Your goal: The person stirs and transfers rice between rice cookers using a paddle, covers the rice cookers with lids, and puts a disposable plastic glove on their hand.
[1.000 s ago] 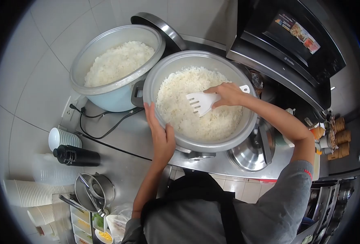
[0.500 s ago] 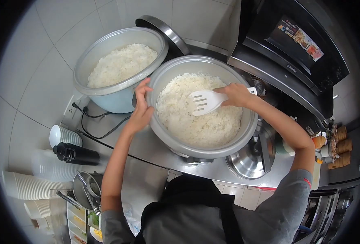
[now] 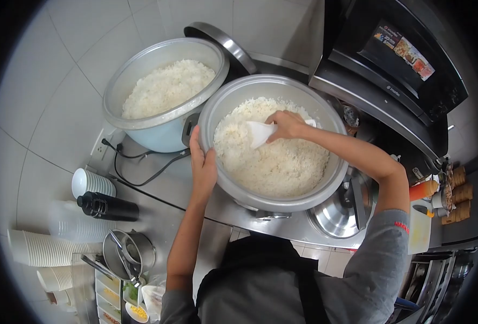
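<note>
A large rice cooker (image 3: 282, 204) full of cooked white rice (image 3: 285, 167) stands before me on the counter. Inside it, my right hand (image 3: 288, 125) is closed around a white slotted rice paddle (image 3: 259, 133). The blade is tilted, its lower end at the rice, with the slots turned out of sight. My left hand (image 3: 202, 164) rests against the cooker's left side, fingers stretched out and grasping nothing. Just above those fingers is the cooker's dark side handle (image 3: 190, 128).
Behind on the left stands another rice-filled cooker (image 3: 160, 137), a lid (image 3: 222, 40) leaning behind it. A steel lid (image 3: 333, 216) lies right of mine, below a black appliance (image 3: 382, 92). White bowls (image 3: 93, 183), a black bottle (image 3: 109, 206) and a steel pot (image 3: 141, 254) are at left.
My right hand has moved left and turned the paddle, so its blade now tips toward the rice. My left hand has slid lower along the cooker's side. The view has shifted slightly.
</note>
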A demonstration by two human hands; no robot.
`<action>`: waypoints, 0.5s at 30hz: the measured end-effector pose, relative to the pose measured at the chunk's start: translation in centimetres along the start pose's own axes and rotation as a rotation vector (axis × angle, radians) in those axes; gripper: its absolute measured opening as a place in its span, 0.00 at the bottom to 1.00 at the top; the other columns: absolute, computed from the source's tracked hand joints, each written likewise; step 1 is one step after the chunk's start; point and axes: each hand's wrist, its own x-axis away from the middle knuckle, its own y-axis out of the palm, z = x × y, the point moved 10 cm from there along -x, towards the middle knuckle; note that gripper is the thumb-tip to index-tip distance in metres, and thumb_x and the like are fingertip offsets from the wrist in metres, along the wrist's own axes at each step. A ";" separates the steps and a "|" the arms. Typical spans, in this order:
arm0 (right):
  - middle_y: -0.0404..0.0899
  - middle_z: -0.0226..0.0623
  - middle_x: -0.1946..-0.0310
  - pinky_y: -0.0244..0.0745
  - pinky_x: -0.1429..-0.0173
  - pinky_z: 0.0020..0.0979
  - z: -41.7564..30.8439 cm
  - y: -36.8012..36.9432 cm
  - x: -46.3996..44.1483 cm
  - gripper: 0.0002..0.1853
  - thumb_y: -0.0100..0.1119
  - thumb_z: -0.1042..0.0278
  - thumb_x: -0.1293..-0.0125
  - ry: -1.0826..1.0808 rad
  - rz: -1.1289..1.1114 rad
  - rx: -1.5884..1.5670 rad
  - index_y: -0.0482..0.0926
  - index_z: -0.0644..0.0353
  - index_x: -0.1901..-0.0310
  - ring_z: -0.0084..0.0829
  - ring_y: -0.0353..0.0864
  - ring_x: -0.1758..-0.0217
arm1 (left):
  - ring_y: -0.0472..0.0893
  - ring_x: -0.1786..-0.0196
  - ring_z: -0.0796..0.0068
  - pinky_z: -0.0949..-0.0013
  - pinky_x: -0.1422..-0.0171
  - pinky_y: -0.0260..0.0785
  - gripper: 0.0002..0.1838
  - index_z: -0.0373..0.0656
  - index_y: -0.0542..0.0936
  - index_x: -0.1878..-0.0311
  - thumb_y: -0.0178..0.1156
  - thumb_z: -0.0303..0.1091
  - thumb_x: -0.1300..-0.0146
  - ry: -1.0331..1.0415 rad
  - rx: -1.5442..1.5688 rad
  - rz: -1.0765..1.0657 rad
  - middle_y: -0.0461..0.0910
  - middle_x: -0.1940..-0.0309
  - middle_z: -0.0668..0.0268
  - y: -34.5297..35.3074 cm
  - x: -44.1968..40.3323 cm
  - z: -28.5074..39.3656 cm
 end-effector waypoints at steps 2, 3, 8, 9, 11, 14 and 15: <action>0.82 0.42 0.60 0.73 0.51 0.34 -0.4 -0.3 -0.3 0.27 0.75 0.56 0.60 0.005 0.004 0.020 0.82 0.56 0.55 0.38 0.81 0.55 | 0.53 0.28 0.63 0.66 0.27 0.44 0.34 0.36 0.50 0.30 0.41 0.18 0.43 0.026 -0.042 -0.009 0.50 0.30 0.51 -0.2 -0.1 -0.4; 0.83 0.41 0.61 0.73 0.52 0.35 -0.9 -0.5 -0.1 0.27 0.75 0.56 0.60 0.010 0.006 0.030 0.82 0.55 0.55 0.38 0.81 0.56 | 0.53 0.28 0.63 0.66 0.27 0.44 0.34 0.36 0.50 0.30 0.41 0.18 0.43 0.015 -0.023 -0.011 0.50 0.30 0.51 -0.1 0.0 -0.6; 0.83 0.41 0.65 0.75 0.53 0.34 -2.9 -0.9 1.5 0.27 0.73 0.57 0.58 -0.019 0.085 0.050 0.81 0.53 0.52 0.38 0.82 0.59 | 0.53 0.28 0.62 0.66 0.27 0.44 0.33 0.35 0.50 0.30 0.41 0.18 0.43 0.008 0.029 -0.029 0.50 0.30 0.51 0.3 -0.1 0.1; 0.83 0.41 0.64 0.75 0.53 0.34 -3.7 -1.4 2.1 0.27 0.73 0.58 0.57 -0.016 0.094 0.056 0.81 0.52 0.51 0.38 0.82 0.59 | 0.53 0.28 0.62 0.66 0.27 0.44 0.33 0.35 0.50 0.31 0.41 0.18 0.42 0.022 0.018 -0.025 0.50 0.30 0.51 0.2 -0.1 0.2; 0.83 0.40 0.63 0.75 0.53 0.34 -4.5 -1.8 2.9 0.27 0.73 0.59 0.57 -0.017 0.131 0.084 0.81 0.51 0.51 0.39 0.82 0.60 | 0.53 0.28 0.63 0.66 0.27 0.44 0.33 0.35 0.50 0.31 0.42 0.18 0.41 0.053 -0.003 -0.020 0.50 0.30 0.51 0.2 -0.1 0.5; 0.83 0.41 0.65 0.76 0.55 0.35 -5.3 -2.7 3.6 0.27 0.72 0.59 0.56 -0.056 0.208 0.142 0.81 0.51 0.50 0.39 0.82 0.61 | 0.54 0.29 0.63 0.66 0.27 0.45 0.30 0.34 0.50 0.30 0.42 0.20 0.37 0.091 -0.055 -0.014 0.51 0.31 0.51 0.0 -0.2 0.0; 0.83 0.42 0.66 0.76 0.57 0.34 -5.8 -3.2 3.8 0.26 0.72 0.60 0.56 -0.084 0.230 0.150 0.81 0.52 0.51 0.39 0.82 0.62 | 0.54 0.29 0.63 0.66 0.27 0.45 0.30 0.34 0.50 0.30 0.41 0.22 0.36 0.080 -0.041 -0.017 0.51 0.31 0.51 0.0 -0.2 -0.3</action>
